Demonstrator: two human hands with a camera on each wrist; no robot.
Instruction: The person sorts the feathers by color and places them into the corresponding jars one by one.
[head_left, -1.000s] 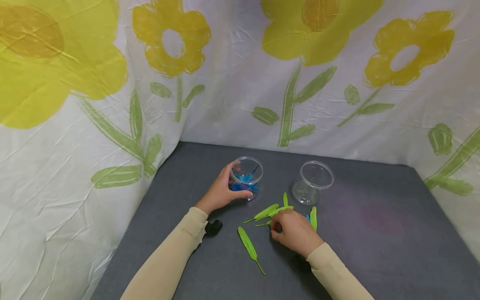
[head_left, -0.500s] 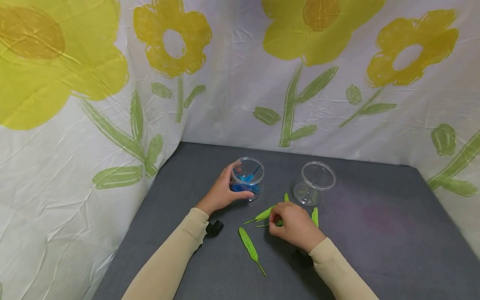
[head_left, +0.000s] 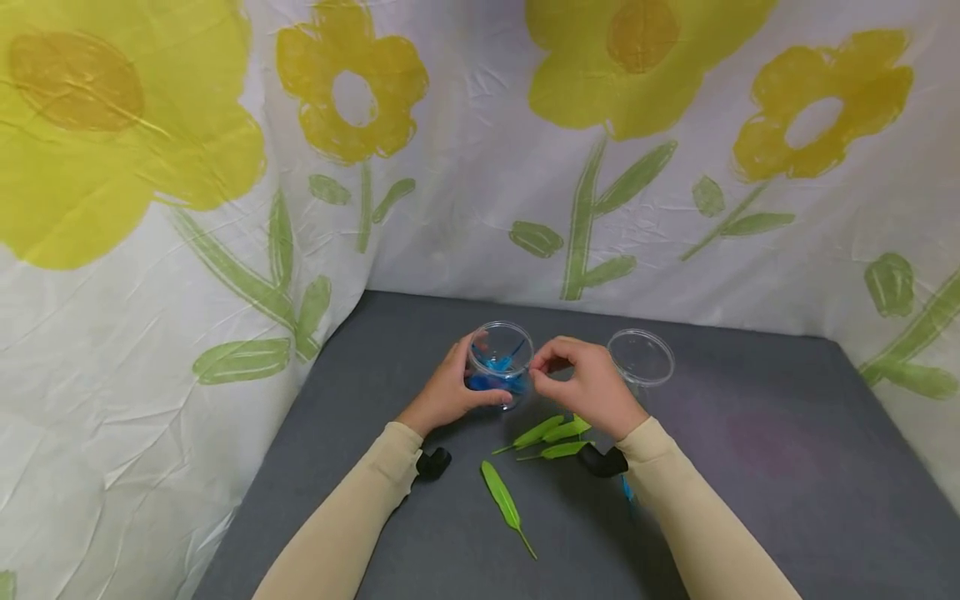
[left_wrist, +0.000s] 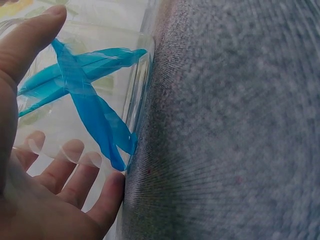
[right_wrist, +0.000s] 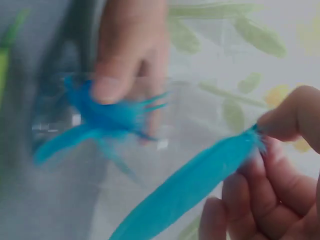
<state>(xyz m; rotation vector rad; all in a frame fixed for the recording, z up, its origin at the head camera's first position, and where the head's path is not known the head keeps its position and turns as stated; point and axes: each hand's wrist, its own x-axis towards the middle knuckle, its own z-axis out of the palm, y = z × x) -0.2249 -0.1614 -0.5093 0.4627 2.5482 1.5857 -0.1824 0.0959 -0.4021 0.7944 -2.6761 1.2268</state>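
My left hand [head_left: 453, 387] grips a clear round jar [head_left: 504, 323] from its left side, with the thumb across the front. Several blue feathers [left_wrist: 82, 75] lie crossed inside it, close to the base in the left wrist view. Close by the jar's right side in the head view is my right hand [head_left: 581, 379]. Its thumb and finger pinch a blue feather [right_wrist: 187, 182] by the quill end, as the right wrist view shows. That feather is hidden by the hand in the head view.
A second clear jar [head_left: 641, 382] stands behind the right hand. Green feathers [head_left: 564, 430] are bunched on the grey table, and a single green feather [head_left: 501, 494] lies nearer. Something blue [head_left: 627, 488] shows beside the right sleeve. A flower-printed cloth [head_left: 457, 208] hangs behind.
My right hand has risen from among the green feathers and moved away from me to the jar's right side, carrying the blue feather. The left hand keeps its grip on the jar.
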